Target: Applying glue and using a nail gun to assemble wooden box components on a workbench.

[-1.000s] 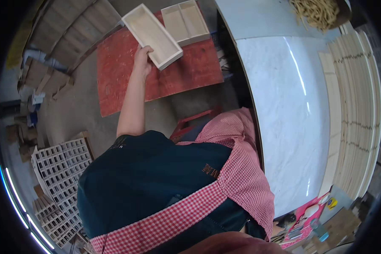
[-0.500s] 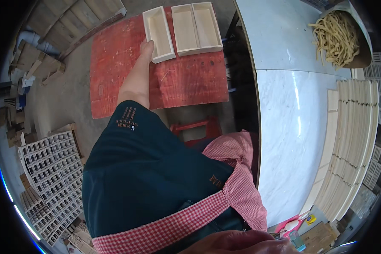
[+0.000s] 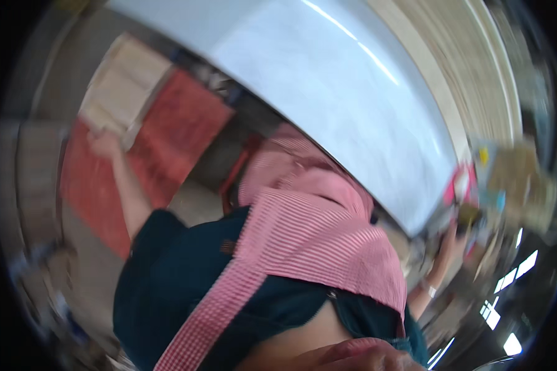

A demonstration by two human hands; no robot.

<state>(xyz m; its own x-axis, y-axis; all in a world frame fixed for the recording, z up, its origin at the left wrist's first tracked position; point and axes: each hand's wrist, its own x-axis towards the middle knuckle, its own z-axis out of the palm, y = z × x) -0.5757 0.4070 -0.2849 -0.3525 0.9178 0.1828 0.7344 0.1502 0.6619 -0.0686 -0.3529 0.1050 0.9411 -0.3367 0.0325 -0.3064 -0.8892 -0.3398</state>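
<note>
Nearby, white tabletop [image 3: 328, 99], red board [image 3: 176, 133] under wooden trays [image 3: 125, 83].

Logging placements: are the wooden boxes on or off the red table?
On: though blurred, the wooden boxes sit over the far side of the red table, the left hand at their near edge.

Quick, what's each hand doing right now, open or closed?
Left hand: at the wooden boxes; too blurred to tell its grip.
Right hand: near the white table's corner; blurred, can't tell.
</note>
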